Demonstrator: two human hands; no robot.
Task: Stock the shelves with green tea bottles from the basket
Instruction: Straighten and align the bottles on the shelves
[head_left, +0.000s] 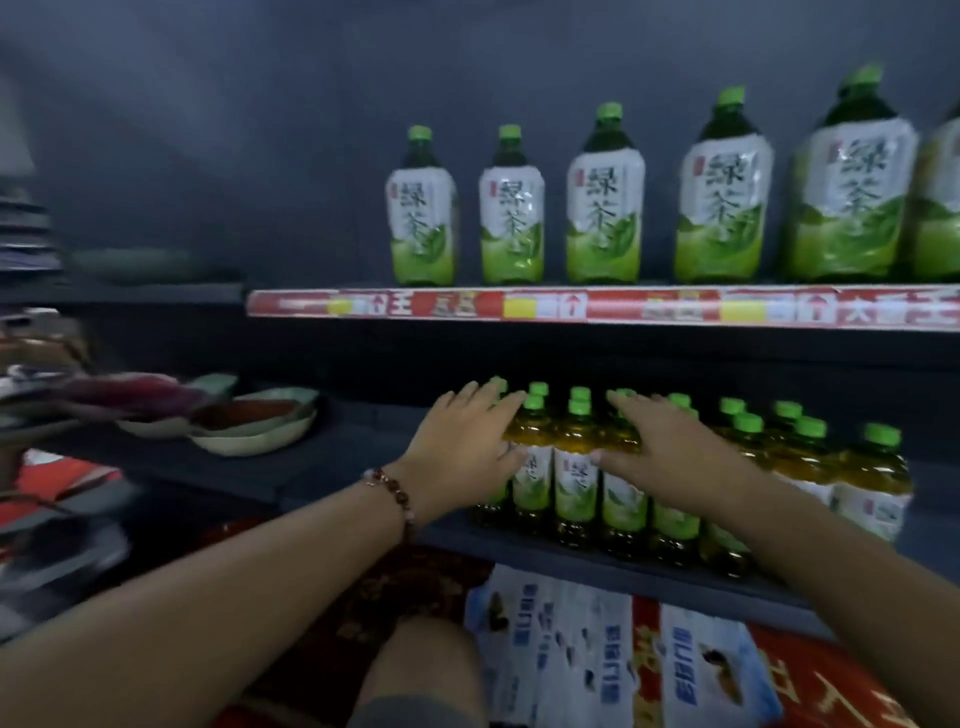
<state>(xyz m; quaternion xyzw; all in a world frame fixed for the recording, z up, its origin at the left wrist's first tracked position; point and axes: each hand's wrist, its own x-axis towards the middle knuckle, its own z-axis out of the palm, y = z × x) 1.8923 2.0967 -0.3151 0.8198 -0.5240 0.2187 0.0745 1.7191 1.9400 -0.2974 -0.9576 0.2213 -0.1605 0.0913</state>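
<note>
Resting flat with fingers spread, the left hand (467, 441) and right hand (670, 447) are pressing the small green tea bottles (574, 467) near the lower shelf's (363, 467) front edge.

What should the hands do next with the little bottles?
Probably press the small bottles gently back and together. Both the left hand and the right hand lie open and flat on the front row, holding nothing, at the lower shelf edge.

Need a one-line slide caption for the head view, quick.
Both open hands, left hand and right hand, press against small green tea bottles on the lower shelf.
</note>
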